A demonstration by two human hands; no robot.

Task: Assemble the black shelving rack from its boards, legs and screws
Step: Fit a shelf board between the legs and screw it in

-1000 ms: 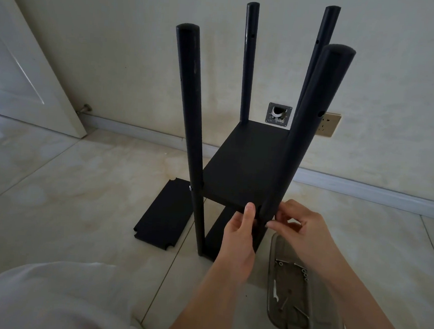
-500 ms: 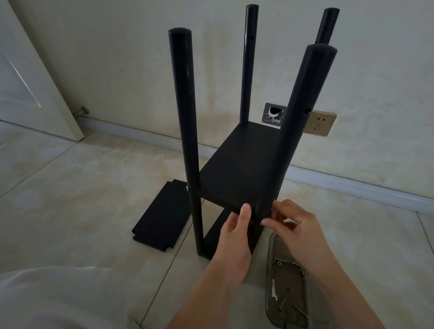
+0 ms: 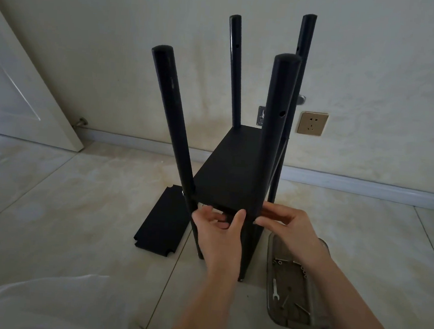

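Observation:
The black rack (image 3: 234, 165) stands on the tiled floor, several round legs rising from a mounted shelf board. My left hand (image 3: 219, 232) grips the front edge of that board, thumb up against it and fingers curled underneath. My right hand (image 3: 281, 221) pinches at the near right leg (image 3: 275, 132) where it meets the board's corner; whether a screw is between the fingers is hidden. A loose black board (image 3: 160, 224) with notched corners lies flat on the floor to the left.
A clear plastic tray (image 3: 312, 327) at the lower right holds several screws and a small wrench (image 3: 275, 289). The wall with a socket (image 3: 312, 123) is close behind the rack. A white door (image 3: 21, 92) stands open at left. My white-clad knee (image 3: 44, 304) fills the lower left.
My view has shifted so the rack looks more upright and centred. My left hand slid left along the board's front edge and curled under it; my right hand stays at the near right leg.

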